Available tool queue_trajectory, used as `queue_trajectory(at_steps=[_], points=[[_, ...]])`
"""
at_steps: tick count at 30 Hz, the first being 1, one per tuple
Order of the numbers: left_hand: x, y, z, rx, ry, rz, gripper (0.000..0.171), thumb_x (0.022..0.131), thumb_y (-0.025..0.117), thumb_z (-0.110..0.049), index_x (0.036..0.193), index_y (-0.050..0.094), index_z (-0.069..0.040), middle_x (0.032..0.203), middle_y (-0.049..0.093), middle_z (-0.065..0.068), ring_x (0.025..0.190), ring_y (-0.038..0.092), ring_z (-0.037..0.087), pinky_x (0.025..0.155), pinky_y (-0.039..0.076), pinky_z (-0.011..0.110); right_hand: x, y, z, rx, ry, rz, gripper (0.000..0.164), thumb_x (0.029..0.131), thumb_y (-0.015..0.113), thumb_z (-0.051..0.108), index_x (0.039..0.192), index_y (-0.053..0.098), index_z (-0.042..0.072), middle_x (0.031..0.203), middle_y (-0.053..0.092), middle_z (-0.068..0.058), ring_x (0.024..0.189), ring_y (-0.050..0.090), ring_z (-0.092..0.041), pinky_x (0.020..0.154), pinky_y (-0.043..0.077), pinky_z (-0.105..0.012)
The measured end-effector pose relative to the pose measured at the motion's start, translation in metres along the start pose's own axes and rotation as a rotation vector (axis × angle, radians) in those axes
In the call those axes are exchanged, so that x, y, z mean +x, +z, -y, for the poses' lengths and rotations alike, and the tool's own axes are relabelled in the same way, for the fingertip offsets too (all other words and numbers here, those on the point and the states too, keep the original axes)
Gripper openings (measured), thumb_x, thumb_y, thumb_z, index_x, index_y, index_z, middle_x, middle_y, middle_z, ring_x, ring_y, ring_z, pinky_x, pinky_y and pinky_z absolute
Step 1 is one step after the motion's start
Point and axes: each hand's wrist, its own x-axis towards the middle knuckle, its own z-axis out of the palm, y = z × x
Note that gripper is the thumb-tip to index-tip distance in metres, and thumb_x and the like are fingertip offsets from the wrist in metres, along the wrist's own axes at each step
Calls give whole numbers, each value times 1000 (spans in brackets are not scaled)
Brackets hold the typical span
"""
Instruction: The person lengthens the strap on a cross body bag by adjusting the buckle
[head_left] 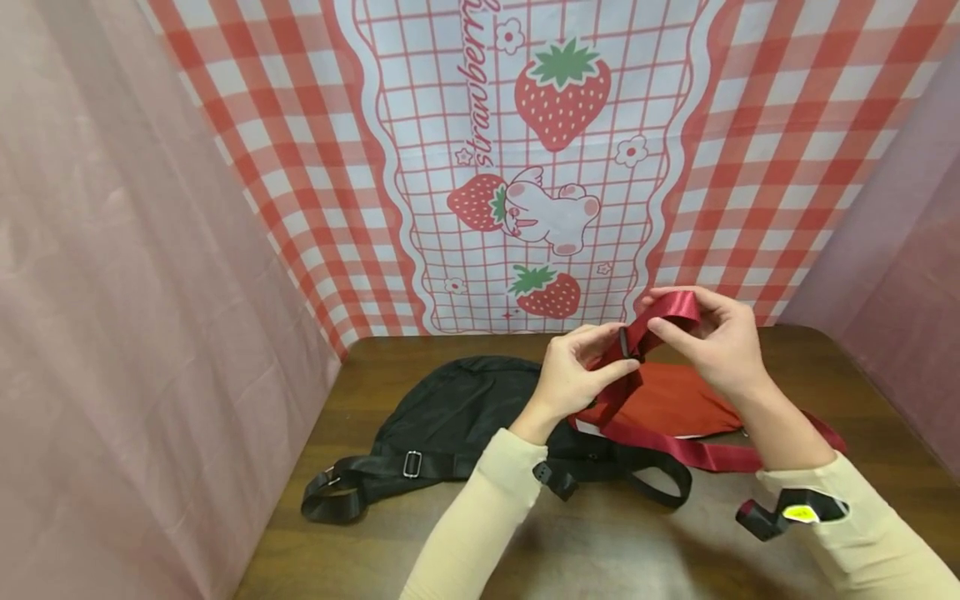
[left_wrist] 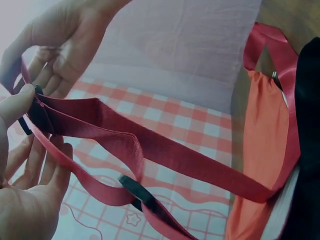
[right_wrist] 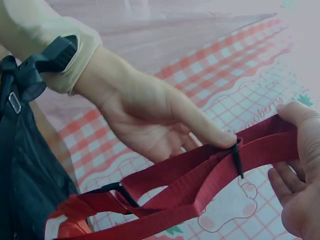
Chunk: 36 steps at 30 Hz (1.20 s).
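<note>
My left hand point(head_left: 573, 375) pinches a black strap slider point(head_left: 624, 342) between thumb and fingers. My right hand point(head_left: 723, 337) holds the looped end of the dark red webbing strap point(head_left: 678, 307), thumb on one side and fingers on the other. In the right wrist view, the strap point(right_wrist: 200, 187) runs doubled through the slider point(right_wrist: 236, 159), and a second black buckle point(right_wrist: 125, 194) sits lower on it. The strap leads down to an orange-red bag point(head_left: 682, 400) lying on the table below my hands. A black bag point(head_left: 457, 408) lies to its left.
The black bag's strap point(head_left: 375, 479), with a metal slider point(head_left: 412, 464), trails along the front of the wooden table point(head_left: 315, 550). A strawberry-print checked cloth point(head_left: 487, 108) hangs behind, and pink curtains point(head_left: 150, 292) flank the sides. Each sleeve carries a wrist camera point(head_left: 795, 510).
</note>
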Motion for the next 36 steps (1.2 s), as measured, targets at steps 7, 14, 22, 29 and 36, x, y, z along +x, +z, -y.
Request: queue_trajectory(at_steps=[7, 14, 22, 29, 36], points=[[2, -5, 3, -19, -3, -2, 45, 94, 78, 3, 138, 68, 4, 130, 70, 28, 122, 73, 37, 106, 59, 31, -9, -7, -23, -264, 26, 205, 54, 87, 81, -10, 137, 65, -2, 123, 75, 17, 111, 72, 1, 93, 58, -13], [3, -8, 3, -47, 0, 2, 46, 94, 77, 6, 138, 67, 6, 132, 69, 28, 124, 72, 39, 107, 58, 30, -20, -4, -45, -432, 54, 238, 26, 85, 90, 5, 109, 80, 7, 100, 81, 3, 94, 75, 0, 85, 59, -12], [5, -12, 0, -34, 7, -45, 46, 93, 77, 5, 138, 67, 7, 135, 68, 28, 128, 69, 38, 108, 57, 30, -29, -22, -50, -691, 118, 329, 38, 85, 93, 26, 120, 79, 16, 110, 82, -2, 99, 77, -15, 85, 61, -21], [5, -10, 0, -74, 20, -20, 46, 93, 75, 9, 137, 65, 10, 134, 67, 32, 128, 67, 46, 109, 57, 34, -24, -15, -51, -641, 23, 316, 48, 83, 94, 21, 126, 74, 15, 114, 79, -1, 103, 72, -5, 92, 56, -13], [5, -11, -1, -67, 15, -28, 46, 93, 76, 9, 138, 65, 9, 135, 67, 31, 128, 68, 43, 109, 57, 33, -22, -13, -47, -635, 23, 247, 35, 84, 92, 14, 117, 80, 11, 105, 82, -6, 95, 71, 3, 86, 54, -7]])
